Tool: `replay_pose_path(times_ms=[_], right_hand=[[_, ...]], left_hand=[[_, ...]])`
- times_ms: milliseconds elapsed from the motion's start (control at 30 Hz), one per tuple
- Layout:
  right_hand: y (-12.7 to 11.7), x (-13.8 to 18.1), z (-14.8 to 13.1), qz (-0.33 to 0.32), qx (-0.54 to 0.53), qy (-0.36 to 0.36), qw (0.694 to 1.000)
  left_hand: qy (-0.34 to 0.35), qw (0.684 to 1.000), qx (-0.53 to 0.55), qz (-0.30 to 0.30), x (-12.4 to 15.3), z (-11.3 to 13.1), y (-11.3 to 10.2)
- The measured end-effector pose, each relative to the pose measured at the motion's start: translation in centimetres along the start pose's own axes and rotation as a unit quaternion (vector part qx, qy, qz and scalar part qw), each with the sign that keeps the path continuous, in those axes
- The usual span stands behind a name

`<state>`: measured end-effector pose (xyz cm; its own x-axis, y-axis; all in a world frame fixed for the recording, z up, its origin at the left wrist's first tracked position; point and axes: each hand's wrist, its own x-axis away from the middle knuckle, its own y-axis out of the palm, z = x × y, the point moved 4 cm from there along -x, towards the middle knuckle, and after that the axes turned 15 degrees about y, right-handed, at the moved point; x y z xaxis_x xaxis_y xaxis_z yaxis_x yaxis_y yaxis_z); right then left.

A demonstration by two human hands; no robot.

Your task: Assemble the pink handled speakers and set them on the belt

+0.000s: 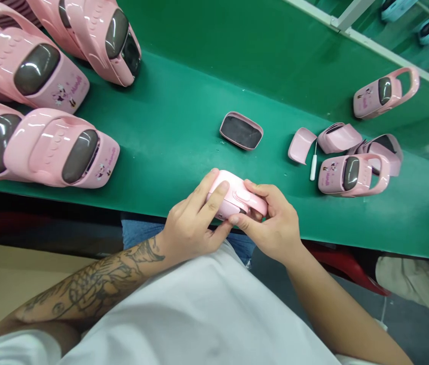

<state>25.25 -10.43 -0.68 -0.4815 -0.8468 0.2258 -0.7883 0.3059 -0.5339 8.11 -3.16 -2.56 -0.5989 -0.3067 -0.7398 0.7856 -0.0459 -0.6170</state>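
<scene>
Pink casing (237,196), held at the near edge of the green table (184,126); left hand (191,223) grips its left end, right hand (275,223) clasps its right end. Beyond lies a dark-faced pink lid (241,131); finished pink units (58,147) are stacked at left; loose shells and a white tool (313,165) lie at right.

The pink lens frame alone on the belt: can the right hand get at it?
Probably yes: the frame lies just beyond the right hand, bare belt between, but that hand is gripping the pink casing.

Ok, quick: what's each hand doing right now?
Left hand: closed on the pink casing.
Right hand: closed on the same pink casing.
</scene>
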Motion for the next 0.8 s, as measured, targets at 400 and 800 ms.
replay_pose_path(times_ms=[400,800], right_hand=[[0.73,0.33,-0.47,0.040,0.014,0.032,0.999],[0.62,0.39,-0.39,0.086,0.053,-0.069,0.992]], left_hand=[[-0.011,0.999,0.039,0.023,0.77,-0.18,-0.37],[0.016,0.998,0.054,0.029,1.04,-0.47,-0.42]])
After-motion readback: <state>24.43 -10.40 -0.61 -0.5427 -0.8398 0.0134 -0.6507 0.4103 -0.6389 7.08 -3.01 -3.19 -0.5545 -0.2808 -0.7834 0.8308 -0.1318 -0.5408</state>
